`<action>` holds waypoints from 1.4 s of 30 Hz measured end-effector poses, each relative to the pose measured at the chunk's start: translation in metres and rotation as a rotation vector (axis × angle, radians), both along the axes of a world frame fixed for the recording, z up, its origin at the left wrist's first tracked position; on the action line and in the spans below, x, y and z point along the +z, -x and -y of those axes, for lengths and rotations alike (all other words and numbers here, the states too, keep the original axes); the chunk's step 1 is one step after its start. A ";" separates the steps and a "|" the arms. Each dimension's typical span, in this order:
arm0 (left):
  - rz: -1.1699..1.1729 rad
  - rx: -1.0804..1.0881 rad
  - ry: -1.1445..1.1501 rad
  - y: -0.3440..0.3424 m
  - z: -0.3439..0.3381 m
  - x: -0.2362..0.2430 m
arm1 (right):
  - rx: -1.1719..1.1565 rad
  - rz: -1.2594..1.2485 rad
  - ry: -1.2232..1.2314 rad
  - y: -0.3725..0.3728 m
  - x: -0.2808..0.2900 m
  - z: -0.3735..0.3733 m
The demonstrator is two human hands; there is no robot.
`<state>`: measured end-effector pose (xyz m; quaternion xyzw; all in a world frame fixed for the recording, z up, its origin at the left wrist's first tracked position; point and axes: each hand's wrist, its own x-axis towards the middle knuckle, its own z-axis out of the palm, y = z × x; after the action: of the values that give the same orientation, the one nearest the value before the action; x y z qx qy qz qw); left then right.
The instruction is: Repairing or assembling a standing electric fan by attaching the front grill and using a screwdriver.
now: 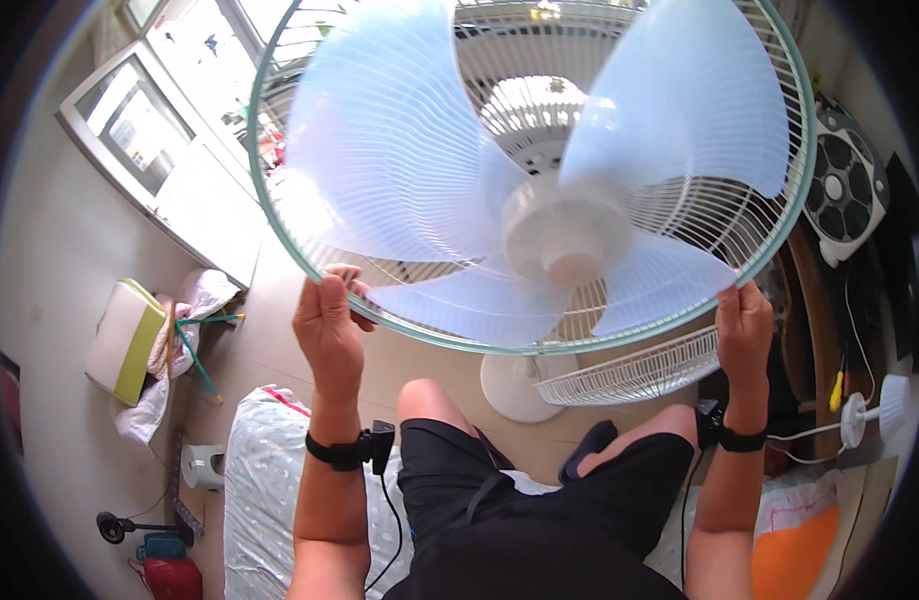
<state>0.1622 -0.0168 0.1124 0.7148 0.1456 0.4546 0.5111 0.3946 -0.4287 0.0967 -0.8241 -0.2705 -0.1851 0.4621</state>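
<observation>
An electric fan (569,220) fills the space above and between the left grip (331,315) and right grip (741,315), its face tilted toward the person. Whether a stem carries any of its weight cannot be seen; if none does, it could tip, since both holds sit on the lower part of the pale green rim (534,349) and everything above them is unheld. Each grip is closed on that rim, thumb and fingers pinching its edge; uneven pressure could let one side slip and twist the ring.

Inside the ring, the translucent blue blades (684,100) look uncovered from the front. The lowest ones reach close to both grips, so a turn of the blades could knock fingers or scrape a tip.

A white wire guard (644,370) lies below, just left of the right grip; lowering the ring carelessly could bend its wires. The round white base (517,390), between and below the grips, could be bumped too. The pale hub cap (571,264), midway between the grips, might catch a careless knock.
</observation>
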 end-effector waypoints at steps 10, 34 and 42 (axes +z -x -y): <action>0.147 0.110 -0.278 0.002 0.001 0.062 | 0.026 -0.106 -0.063 -0.006 -0.015 0.001; 0.147 0.374 -0.592 0.001 -0.005 0.069 | 0.063 -0.089 -0.099 -0.012 -0.019 -0.003; 0.172 0.465 -0.731 -0.002 -0.006 0.068 | 0.093 -0.139 -0.064 -0.012 -0.014 0.009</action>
<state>0.1638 -0.0106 0.1799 0.7563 0.0891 0.6371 0.1188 0.4066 -0.4373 0.0828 -0.8063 -0.2695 -0.1146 0.5139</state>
